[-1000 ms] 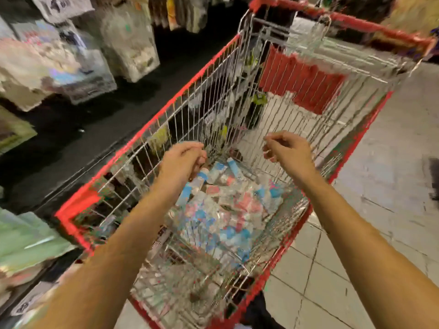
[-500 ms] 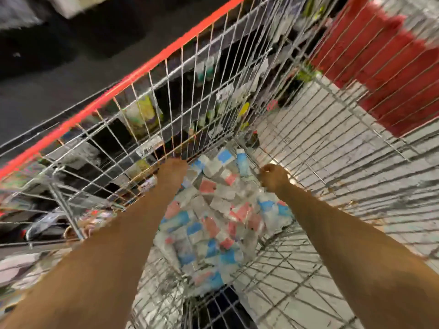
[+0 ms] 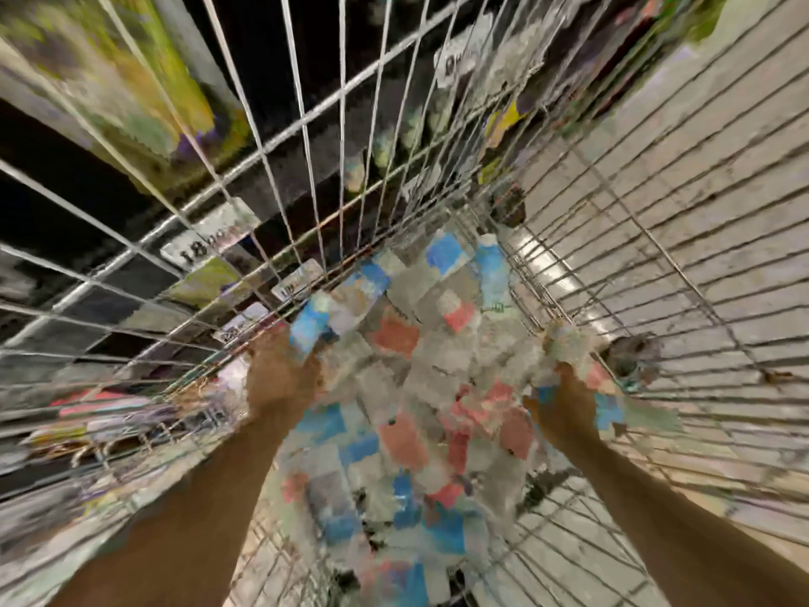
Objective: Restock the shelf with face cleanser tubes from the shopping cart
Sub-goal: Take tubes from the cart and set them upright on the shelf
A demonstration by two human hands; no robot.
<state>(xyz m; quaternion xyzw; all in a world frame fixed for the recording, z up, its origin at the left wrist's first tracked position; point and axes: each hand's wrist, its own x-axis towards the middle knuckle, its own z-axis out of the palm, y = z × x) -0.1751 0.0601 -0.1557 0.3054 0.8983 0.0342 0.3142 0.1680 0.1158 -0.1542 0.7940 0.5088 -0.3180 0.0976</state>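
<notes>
Both your hands are down in the wire cart (image 3: 656, 256), in the pile of tubes (image 3: 420, 387). Your left hand (image 3: 280, 374) touches tubes at the pile's left edge, your right hand (image 3: 564, 409) at its right edge. Frame blurred; can't tell either grip.

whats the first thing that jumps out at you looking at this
The heap of blue, red and white face cleanser tubes in the middle, lying on the bottom of the wire shopping cart. Both hands are sunk into it: the left hand at the pile's left edge, the right hand at its right. Blur hides whether either is gripping tubes. Blurred store shelves show through the cart's left wall.
</notes>
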